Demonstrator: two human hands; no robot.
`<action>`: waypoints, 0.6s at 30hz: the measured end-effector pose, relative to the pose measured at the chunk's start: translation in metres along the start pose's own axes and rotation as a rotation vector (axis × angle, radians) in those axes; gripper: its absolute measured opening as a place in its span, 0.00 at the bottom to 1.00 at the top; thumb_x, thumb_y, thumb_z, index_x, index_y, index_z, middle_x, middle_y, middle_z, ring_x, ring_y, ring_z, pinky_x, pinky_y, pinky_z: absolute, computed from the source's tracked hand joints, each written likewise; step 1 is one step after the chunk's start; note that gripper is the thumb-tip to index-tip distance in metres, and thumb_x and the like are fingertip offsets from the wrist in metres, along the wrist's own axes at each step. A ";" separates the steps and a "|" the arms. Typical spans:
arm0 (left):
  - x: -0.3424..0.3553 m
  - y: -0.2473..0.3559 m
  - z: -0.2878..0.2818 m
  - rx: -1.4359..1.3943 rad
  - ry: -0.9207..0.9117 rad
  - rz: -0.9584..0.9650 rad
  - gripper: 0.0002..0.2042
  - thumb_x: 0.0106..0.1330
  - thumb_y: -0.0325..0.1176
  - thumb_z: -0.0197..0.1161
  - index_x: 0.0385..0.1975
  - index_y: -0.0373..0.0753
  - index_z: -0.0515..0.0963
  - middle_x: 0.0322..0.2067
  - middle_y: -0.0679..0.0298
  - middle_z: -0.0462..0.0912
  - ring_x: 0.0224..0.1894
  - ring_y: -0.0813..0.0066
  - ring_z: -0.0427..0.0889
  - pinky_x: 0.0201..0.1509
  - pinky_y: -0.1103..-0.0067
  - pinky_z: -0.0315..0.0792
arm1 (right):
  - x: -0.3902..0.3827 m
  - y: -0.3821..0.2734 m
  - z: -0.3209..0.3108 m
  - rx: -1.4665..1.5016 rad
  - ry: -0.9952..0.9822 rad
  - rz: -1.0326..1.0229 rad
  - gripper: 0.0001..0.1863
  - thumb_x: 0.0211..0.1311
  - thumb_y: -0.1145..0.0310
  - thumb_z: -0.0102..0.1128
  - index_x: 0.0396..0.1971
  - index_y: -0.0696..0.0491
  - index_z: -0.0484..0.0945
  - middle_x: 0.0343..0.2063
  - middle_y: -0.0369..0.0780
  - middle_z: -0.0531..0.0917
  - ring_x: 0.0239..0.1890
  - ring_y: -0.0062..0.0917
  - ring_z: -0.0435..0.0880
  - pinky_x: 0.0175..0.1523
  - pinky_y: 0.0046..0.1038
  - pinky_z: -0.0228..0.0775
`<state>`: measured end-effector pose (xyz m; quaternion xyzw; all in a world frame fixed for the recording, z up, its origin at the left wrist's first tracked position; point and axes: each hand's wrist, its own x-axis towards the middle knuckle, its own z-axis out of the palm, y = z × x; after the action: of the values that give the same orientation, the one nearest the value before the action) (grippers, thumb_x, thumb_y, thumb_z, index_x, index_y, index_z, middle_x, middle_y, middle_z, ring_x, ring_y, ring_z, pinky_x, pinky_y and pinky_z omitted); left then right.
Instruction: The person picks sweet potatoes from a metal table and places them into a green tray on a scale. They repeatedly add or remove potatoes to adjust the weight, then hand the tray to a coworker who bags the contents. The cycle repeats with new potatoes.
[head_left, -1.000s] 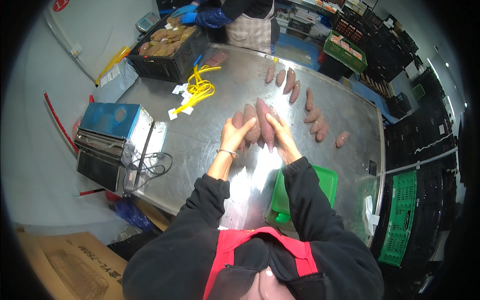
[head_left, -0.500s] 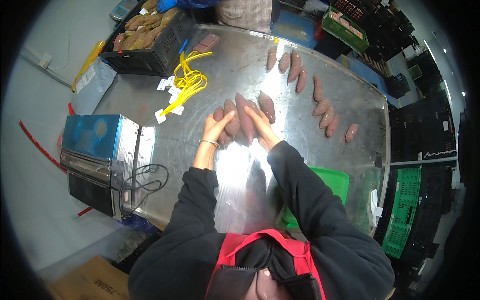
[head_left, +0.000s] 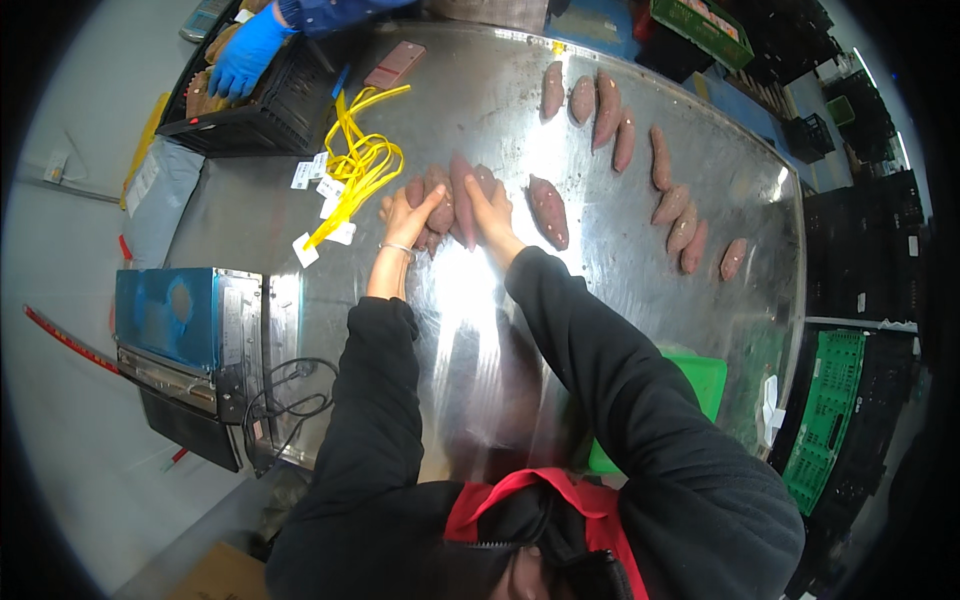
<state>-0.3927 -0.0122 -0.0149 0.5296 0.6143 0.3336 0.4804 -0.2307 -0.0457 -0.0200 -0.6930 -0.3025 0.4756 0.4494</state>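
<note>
A bunch of reddish-purple sweet potatoes (head_left: 462, 205) is pressed together between my two hands, at the middle of the steel table. My left hand (head_left: 406, 222) closes on the bunch's left side, its thumb across the front. From the right, my right hand (head_left: 491, 212) grips the same bunch, fingers partly hidden behind it. A loose sweet potato (head_left: 548, 212) lies apart, just right of my right hand. Beyond it, several more sweet potatoes (head_left: 607, 108) are spread toward the far right. Yellow straps (head_left: 365, 175) with white tags lie left of the bunch.
A co-worker's blue-gloved hand (head_left: 243, 62) reaches into the black crate (head_left: 255, 125) at the far left. A blue-and-steel machine (head_left: 185, 325) with a black cable (head_left: 300, 395) stands at the left. A green tray (head_left: 705, 380) sits near my right arm. A flat reddish box (head_left: 395, 64) lies at the back.
My hands have brought the bunch closer together and away from the loose sweet potato at the right. The co-worker's gloved hand has come down into the crate. The whole view has shifted slightly.
</note>
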 end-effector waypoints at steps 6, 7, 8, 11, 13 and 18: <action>0.000 -0.001 -0.008 0.174 0.037 0.011 0.51 0.55 0.66 0.69 0.71 0.34 0.61 0.69 0.41 0.54 0.73 0.43 0.52 0.75 0.57 0.51 | -0.006 -0.005 0.000 -0.360 0.047 0.050 0.51 0.62 0.29 0.49 0.75 0.51 0.53 0.68 0.53 0.56 0.72 0.51 0.52 0.74 0.48 0.46; 0.000 -0.002 -0.009 0.189 0.016 -0.004 0.52 0.57 0.67 0.67 0.73 0.34 0.58 0.70 0.41 0.54 0.73 0.41 0.52 0.76 0.58 0.50 | -0.006 -0.006 0.000 -0.378 0.022 0.069 0.52 0.62 0.29 0.49 0.75 0.51 0.51 0.69 0.53 0.55 0.73 0.51 0.50 0.74 0.48 0.46; 0.002 -0.003 -0.008 0.193 0.003 -0.006 0.51 0.58 0.67 0.67 0.73 0.34 0.58 0.70 0.41 0.54 0.74 0.42 0.51 0.76 0.58 0.50 | -0.007 -0.006 0.001 -0.385 0.013 0.081 0.53 0.62 0.29 0.49 0.76 0.50 0.48 0.70 0.53 0.53 0.74 0.51 0.48 0.75 0.49 0.44; 0.006 -0.007 -0.007 0.229 -0.031 0.000 0.48 0.62 0.66 0.64 0.73 0.35 0.59 0.72 0.42 0.54 0.74 0.42 0.52 0.76 0.59 0.51 | -0.007 -0.009 -0.001 -0.334 -0.039 0.087 0.54 0.63 0.31 0.50 0.77 0.50 0.44 0.72 0.53 0.50 0.75 0.52 0.44 0.75 0.52 0.39; 0.008 -0.008 -0.007 0.166 -0.050 0.004 0.48 0.62 0.66 0.63 0.73 0.35 0.59 0.72 0.41 0.55 0.74 0.43 0.53 0.76 0.59 0.51 | -0.011 -0.013 -0.004 -0.330 -0.094 0.080 0.53 0.64 0.33 0.50 0.78 0.50 0.41 0.73 0.55 0.48 0.76 0.53 0.42 0.76 0.53 0.38; 0.014 0.018 0.000 0.429 0.209 0.140 0.44 0.63 0.60 0.65 0.69 0.32 0.64 0.67 0.39 0.64 0.71 0.42 0.60 0.75 0.59 0.53 | -0.035 -0.030 -0.025 -0.445 -0.192 0.022 0.51 0.65 0.39 0.56 0.77 0.51 0.44 0.72 0.58 0.51 0.75 0.55 0.48 0.75 0.53 0.43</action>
<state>-0.3864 0.0051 -0.0013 0.6234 0.6792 0.2811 0.2664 -0.2197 -0.0714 0.0249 -0.7298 -0.4337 0.4659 0.2495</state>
